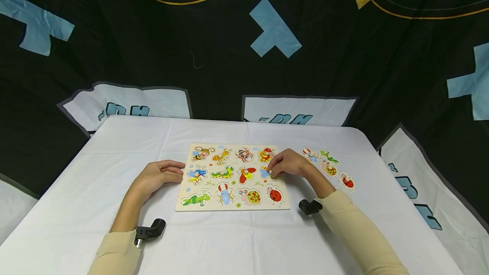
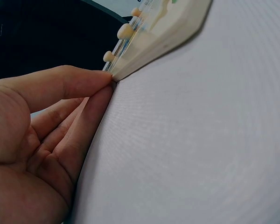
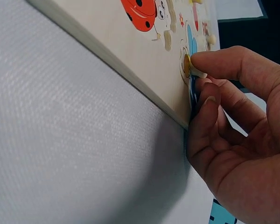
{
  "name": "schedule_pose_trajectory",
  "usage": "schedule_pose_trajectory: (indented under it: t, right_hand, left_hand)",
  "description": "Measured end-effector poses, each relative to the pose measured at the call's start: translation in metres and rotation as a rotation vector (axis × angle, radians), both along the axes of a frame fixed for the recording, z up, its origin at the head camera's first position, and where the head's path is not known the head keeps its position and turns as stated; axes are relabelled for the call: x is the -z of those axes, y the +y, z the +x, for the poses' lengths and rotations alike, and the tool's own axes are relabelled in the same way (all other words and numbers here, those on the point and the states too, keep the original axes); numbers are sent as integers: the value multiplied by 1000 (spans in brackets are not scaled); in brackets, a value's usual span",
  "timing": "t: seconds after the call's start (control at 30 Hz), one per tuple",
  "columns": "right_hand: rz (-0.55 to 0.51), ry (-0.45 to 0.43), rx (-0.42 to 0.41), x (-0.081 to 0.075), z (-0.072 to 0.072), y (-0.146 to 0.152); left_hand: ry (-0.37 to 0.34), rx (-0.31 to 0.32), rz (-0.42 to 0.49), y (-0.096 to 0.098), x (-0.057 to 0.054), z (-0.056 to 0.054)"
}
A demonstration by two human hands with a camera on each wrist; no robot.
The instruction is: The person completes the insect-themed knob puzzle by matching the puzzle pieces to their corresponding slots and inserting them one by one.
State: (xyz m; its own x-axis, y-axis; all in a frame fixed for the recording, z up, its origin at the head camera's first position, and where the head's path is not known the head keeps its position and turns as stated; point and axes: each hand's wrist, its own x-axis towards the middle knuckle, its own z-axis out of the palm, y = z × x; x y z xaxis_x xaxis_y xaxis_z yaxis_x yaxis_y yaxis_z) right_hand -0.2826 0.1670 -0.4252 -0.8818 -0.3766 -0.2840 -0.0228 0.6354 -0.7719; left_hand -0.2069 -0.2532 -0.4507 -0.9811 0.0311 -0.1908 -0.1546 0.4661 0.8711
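A wooden insect puzzle board lies flat on the white table. My left hand is at its left side, fingertips and thumb touching the edge; the left wrist view shows the same contact at the board's side. At the right end of the middle row, my right hand pinches the knob of a blue-winged insect puzzle piece. In the right wrist view this piece lies at its matching outline, partly hidden by the thumb and fingers.
Right of the board lie several loose pieces: a stag beetle, a grasshopper, a snail and a ladybug. Knobbed pieces such as a caterpillar sit in the upper rows. A dark cloth hangs behind the table.
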Motion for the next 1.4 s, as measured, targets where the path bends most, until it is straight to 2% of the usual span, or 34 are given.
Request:
schedule_pose_trajectory:
  t: [0.57, 0.8, 1.13, 1.4]
  right_hand:
    - [0, -55, 18, 1, -3, 0]
    - [0, -41, 8, 4, -4, 2]
    - [-21, -30, 0, 2, 1, 6]
    - [-55, -3, 25, -2, 4, 21]
  left_hand:
    - [5, -3, -9, -2, 1, -1]
    - [2, -5, -6, -1, 0, 0]
    - [2, -6, -2, 0, 0, 0]
    - [3, -2, -2, 0, 1, -1]
